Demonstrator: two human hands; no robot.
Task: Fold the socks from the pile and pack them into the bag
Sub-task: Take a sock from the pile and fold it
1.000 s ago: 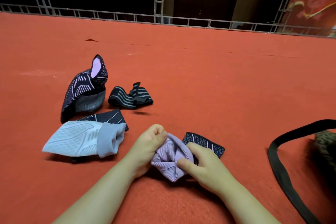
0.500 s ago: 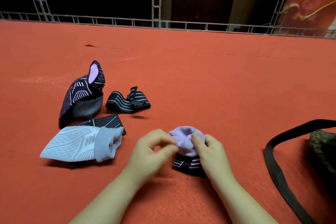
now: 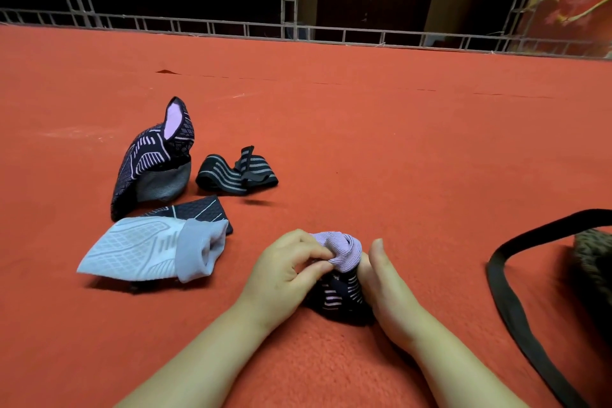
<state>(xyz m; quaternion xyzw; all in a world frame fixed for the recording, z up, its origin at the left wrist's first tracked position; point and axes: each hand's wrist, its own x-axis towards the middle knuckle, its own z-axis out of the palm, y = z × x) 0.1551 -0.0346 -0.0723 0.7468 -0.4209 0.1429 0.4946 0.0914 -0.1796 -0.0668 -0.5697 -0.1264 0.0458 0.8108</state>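
Red carpet floor (image 3: 397,129). Left hand (image 3: 284,278) pinches lilac cuff of rolled dark striped sock (image 3: 341,275); right hand (image 3: 387,295) steadies sock, finger curl hidden. Bag strap (image 3: 506,301) near right.

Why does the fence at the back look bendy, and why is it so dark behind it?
In the head view, the wide-angle lens bows the metal railing toward the edges, so it only looks bent. Light falls on the red carpet but hardly reaches past the railing. Soft shadows sit under the light blue sock and the striped sock. The bag at the right edge is dim and blurry.
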